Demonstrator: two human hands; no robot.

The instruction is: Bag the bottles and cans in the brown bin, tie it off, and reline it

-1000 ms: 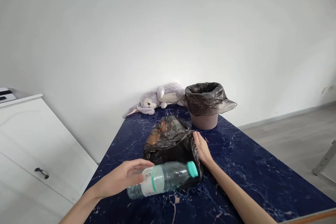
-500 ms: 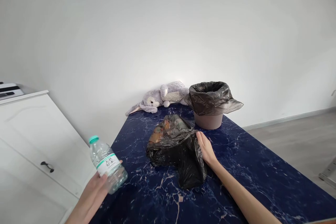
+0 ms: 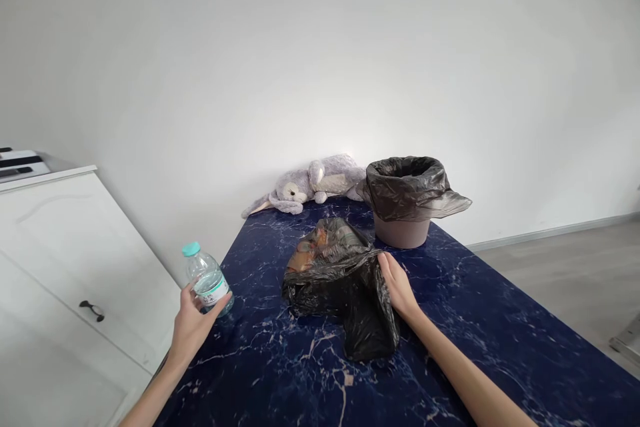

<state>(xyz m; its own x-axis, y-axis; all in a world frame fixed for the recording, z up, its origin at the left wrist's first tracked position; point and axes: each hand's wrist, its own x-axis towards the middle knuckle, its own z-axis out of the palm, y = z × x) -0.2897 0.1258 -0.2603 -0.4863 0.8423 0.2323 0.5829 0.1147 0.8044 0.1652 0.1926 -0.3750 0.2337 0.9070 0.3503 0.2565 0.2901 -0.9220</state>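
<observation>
Near the table's left edge, my left hand (image 3: 194, 320) is wrapped round a clear plastic water bottle (image 3: 203, 267) with a teal cap and a white and green label. The bottle is nearly upright, its base at the dark blue tabletop. My right hand (image 3: 399, 285) pinches the gathered side of a thin black plastic bag (image 3: 320, 297) in the middle of the table. Orange and brownish contents show through the bag's far part; I cannot make out what they are. The near end of the bag lies slack and crumpled.
A pinkish bin (image 3: 403, 233) lined with a black bag stands behind my right hand. A grey plush rabbit (image 3: 295, 192) lies at the table's far end against the wall. The blue marbled table (image 3: 280, 373) has a white cabinet (image 3: 55, 240) on its left.
My left hand has moved the bottle away from me and set it more upright, its base now by the tabletop. My right hand stays on the bag.
</observation>
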